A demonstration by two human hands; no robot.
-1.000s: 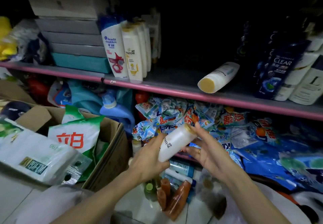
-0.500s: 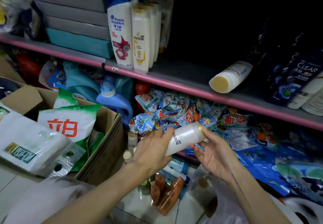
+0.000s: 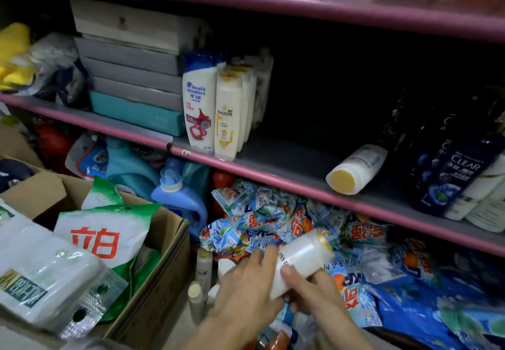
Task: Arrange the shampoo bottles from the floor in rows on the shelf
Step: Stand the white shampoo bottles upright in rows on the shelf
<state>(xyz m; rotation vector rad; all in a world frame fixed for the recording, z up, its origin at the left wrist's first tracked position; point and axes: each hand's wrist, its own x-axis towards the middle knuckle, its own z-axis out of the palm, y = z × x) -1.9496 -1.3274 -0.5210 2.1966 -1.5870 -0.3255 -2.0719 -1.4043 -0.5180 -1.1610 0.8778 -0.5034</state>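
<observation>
Shelf bottles read "head & shoulders" point(image 3: 200, 109), "PANTENE" point(image 3: 227, 114) and "CLEAR" point(image 3: 455, 169).

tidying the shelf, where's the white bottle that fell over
In the head view it lies on its side on the middle shelf, right of centre: the white bottle, cap toward the front edge, just left of the dark blue bottles.

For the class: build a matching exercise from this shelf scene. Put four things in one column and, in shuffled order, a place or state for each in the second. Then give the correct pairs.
Things:
1. Pantene bottle with gold cap
2. White bottle with yellow cap
3. Head & Shoulders bottle
4. Green and white bag

Places or states:
A. Standing upright on the shelf
B. In the cardboard box
C. Held in both hands
D. Lying on its side on the shelf

Pairs: 1-C, 2-D, 3-A, 4-B
</observation>
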